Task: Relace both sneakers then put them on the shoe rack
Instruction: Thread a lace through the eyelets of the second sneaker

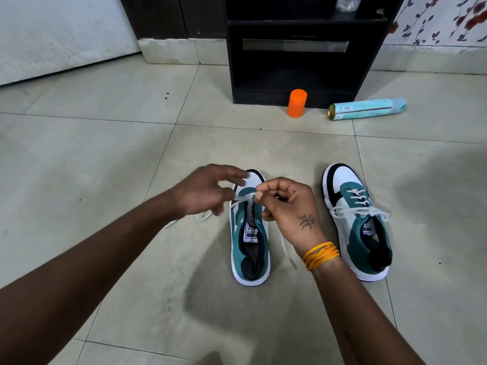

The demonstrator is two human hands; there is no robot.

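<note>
Two teal, white and black sneakers stand on the tiled floor, toes pointing away from me. The left sneaker (250,248) has its white lace (243,199) only partly threaded, with loose ends trailing on the floor on both sides. My right hand (287,204) pinches the lace above the lower eyelets. My left hand (208,191) hovers beside it over the toe, fingers spread and blurred; whether it touches the lace is unclear. The right sneaker (358,227) is fully laced and tied in a bow. The black shoe rack (297,48) stands ahead against the wall.
An orange cap (297,102) stands on the floor in front of the rack. A light blue spray can (367,108) lies on its side to the rack's right. A small clear jar (347,2) sits on an upper shelf.
</note>
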